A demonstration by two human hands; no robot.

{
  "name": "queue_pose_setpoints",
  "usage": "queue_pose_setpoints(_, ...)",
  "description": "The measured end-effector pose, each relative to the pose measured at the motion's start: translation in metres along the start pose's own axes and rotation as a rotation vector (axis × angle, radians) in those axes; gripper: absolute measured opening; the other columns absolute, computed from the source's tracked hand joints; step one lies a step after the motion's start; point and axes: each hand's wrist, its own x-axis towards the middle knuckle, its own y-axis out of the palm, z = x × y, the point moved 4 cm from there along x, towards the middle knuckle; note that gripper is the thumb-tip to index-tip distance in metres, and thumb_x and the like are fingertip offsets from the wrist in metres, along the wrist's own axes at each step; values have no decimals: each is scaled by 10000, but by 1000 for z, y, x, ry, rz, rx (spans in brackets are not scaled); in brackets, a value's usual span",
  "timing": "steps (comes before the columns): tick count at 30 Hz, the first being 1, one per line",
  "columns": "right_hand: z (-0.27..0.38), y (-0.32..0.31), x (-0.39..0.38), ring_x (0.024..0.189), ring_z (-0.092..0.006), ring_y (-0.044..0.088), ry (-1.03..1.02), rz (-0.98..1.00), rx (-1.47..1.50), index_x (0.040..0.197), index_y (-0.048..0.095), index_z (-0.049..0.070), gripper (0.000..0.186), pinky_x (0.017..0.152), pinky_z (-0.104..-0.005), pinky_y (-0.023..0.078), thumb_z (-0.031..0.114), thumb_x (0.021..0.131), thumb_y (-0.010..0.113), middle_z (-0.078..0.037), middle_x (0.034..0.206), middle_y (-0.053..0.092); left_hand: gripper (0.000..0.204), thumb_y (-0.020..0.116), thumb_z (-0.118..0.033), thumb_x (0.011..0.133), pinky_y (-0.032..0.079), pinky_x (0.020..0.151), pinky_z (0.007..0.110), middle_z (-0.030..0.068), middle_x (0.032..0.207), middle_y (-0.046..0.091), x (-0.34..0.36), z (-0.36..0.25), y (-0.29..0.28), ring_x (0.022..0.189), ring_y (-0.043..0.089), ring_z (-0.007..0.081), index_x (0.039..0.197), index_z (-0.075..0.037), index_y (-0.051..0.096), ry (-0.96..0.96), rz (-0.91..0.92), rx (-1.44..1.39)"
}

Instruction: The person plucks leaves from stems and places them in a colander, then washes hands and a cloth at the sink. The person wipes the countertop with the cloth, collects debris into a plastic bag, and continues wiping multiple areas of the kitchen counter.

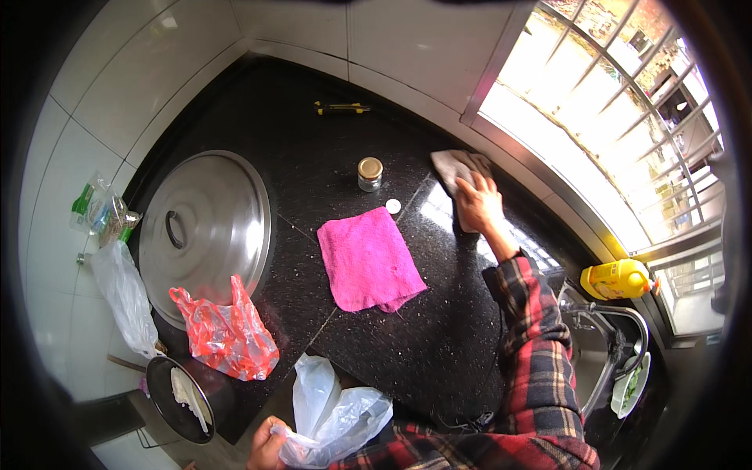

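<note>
My right hand [478, 205] presses a greyish-beige cloth [452, 166] onto the black countertop [313, 164], close to the wall below the window. Its fingers lie over the cloth, and part of the cloth is hidden beneath them. At the lower edge, my left hand [269, 445] grips a whitish translucent plastic bag [337, 407] by its gathered end. A pink cloth [370, 260] lies flat between my hands, in the middle of the counter. Just beyond it are a small white round disc [393, 206] and a glass jar [370, 175] with a gold lid.
A large metal lid [207, 227] and a red plastic bag [227, 329] occupy the left side. A yellow-and-black box cutter [341, 108] lies at the back. On the right are a sink [591, 352] with its faucet [638, 325] and a yellow bottle [615, 280]. A dark pan [160, 392] stands lower left.
</note>
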Motion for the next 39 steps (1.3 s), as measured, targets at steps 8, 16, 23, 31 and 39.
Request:
queue_pose_setpoints(8, -126, -53, -148, 1027, -398, 540, 433, -32, -200, 1060, 667, 184, 268, 830, -506, 473, 249, 809, 599, -183, 1169, 564, 93, 526, -12, 833, 495, 674, 300, 65, 804, 558, 11, 11, -40, 718, 573, 154, 902, -59, 484, 3, 36, -91)
queue_pose_setpoints(16, -23, -40, -135, 1124, -433, 475, 162, -147, -51, 1080, 651, 160, 289, 931, -567, 401, 225, 801, 610, -213, 1200, 527, 123, 568, -48, 818, 513, 693, 313, 81, 811, 573, 15, 22, -41, 726, 591, 173, 907, -59, 485, -44, 38, -24)
queue_pose_setpoints(23, -85, -39, -136, 1094, -407, 525, 238, -68, -55, 1096, 627, 155, 312, 947, -499, 420, 224, 792, 607, -239, 1171, 555, 158, 611, -98, 836, 528, 667, 316, 85, 812, 577, 22, 25, -23, 721, 606, 178, 922, -55, 486, -115, 103, 59)
queue_pose_setpoints(31, -120, -68, -229, 1026, -419, 538, 282, -165, -281, 1078, 637, 171, 367, 785, -518, 487, 182, 712, 651, -231, 1116, 558, 86, 558, -99, 899, 468, 655, 260, 19, 789, 529, 19, 37, -26, 702, 546, 108, 905, -67, 479, -143, 183, 114)
queue_pose_setpoints(39, 82, -124, -370, 1124, -408, 438, -147, 109, 211, 1125, 589, 178, 536, 905, -529, 417, 106, 608, 714, -150, 1234, 476, 156, 616, -150, 903, 496, 672, 254, 12, 813, 550, 22, 34, -15, 718, 583, 112, 913, -73, 481, -128, 327, 143)
